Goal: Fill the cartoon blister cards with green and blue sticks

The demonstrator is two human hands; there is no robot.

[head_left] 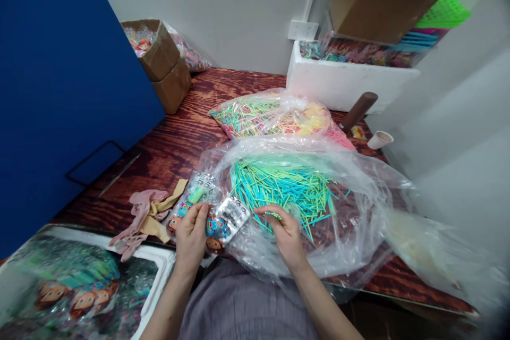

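Observation:
My left hand (193, 231) pinches a printed plastic packet (181, 212) with a cartoon face; green sticks show through its clear upper part. Beside it, a second packet (235, 218) with a silver back and cartoon print lies at the edge of the big bag. My right hand (285, 231) is closed around a small bundle of green and blue sticks (273, 215), their ends showing at the fingers. Just beyond it, a heap of loose blue and green sticks (282, 188) lies in a large open clear plastic bag (358, 223).
Behind stands another clear bag (255, 114) of multicoloured sticks. Pink and cream gloves (145, 212) lie left, above a foam box (163, 263) of filled packets. A brown cylinder (360, 109), paper cup (380, 139), white foam box (342, 82) and cardboard box (173, 85) stand farther back.

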